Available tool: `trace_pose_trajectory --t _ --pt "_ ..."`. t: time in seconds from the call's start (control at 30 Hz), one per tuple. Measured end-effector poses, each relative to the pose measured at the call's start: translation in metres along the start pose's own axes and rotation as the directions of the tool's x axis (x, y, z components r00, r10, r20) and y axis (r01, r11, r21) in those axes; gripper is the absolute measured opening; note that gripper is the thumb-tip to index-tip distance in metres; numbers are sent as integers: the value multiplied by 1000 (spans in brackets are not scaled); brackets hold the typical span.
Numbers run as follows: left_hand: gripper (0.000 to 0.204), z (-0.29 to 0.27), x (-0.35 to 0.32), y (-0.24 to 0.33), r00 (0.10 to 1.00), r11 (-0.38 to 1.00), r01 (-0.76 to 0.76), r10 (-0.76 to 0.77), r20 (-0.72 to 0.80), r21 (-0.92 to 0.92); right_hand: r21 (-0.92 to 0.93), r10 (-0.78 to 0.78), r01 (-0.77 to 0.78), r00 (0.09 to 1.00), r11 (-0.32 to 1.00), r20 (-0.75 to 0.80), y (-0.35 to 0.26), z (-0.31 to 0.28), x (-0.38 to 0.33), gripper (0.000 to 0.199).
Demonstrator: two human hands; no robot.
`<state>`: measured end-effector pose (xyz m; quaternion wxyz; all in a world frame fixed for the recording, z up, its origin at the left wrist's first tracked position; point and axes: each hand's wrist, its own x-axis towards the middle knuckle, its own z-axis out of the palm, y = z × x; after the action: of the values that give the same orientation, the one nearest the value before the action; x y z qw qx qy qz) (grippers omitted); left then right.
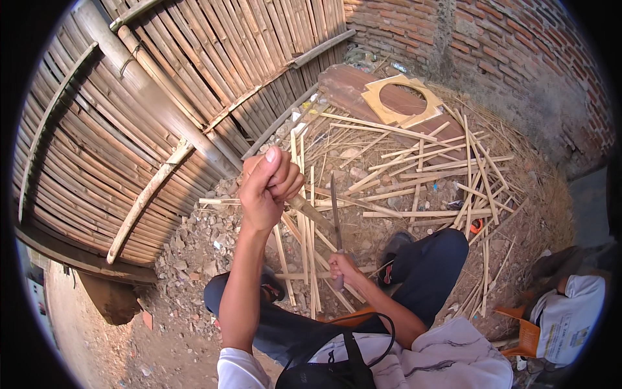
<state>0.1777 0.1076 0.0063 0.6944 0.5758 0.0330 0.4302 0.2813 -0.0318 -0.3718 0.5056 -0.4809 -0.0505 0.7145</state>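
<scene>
Person low over stony ground [184, 285], knees apart. Left hand [272, 181] is a tight fist, thumb uppermost, around a bamboo piece [310, 212] that slants down and rightward toward the blade. Right hand [345, 269], lower and nearer the body, has its fingers wrapped about the handle of a long knife [335, 211], blade up and pointing away. Piece and blade cross in view; whether they touch, cannot tell. Pale split strips [427, 214] lie loose and crisscrossed from mid-ground toward the ground's right edge; others lie lengthwise between the feet. At the ground's far edge, near the corner of bamboo wall [259, 58] and brick wall [518, 58]: a brown board [343, 91], yellow panel [374, 102] with a round hole on it. Step in hand, by my reading: knife work on the held piece. Next move would call for a firm left grip, steady blade angle, fingers clear of the edge.
</scene>
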Motion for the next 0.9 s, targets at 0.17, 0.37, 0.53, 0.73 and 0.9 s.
trace_pose_trajectory --t 0.17,0.37,0.53,0.73,0.9 --pt "55 -2 -4 -1 1000 1000 29 -29 -8 -4 -122 -188 224 950 967 249 -57 54 -56 23" --pt "54 -12 -4 7 992 995 52 -42 120 -83 -38 105 -105 994 994 5 13 -29 25 23" --pt "54 1 -14 -1 978 994 60 -41 204 -92 -129 206 -217 974 967 -100 35 -80 41 24" --pt "54 -7 -14 4 991 995 52 -42 129 -80 -133 -40 37 999 990 -23 22 -21 7 22" --pt "56 -12 -12 3 991 994 66 -56 120 -82 -259 -103 88 994 962 -46 31 -35 18 19"
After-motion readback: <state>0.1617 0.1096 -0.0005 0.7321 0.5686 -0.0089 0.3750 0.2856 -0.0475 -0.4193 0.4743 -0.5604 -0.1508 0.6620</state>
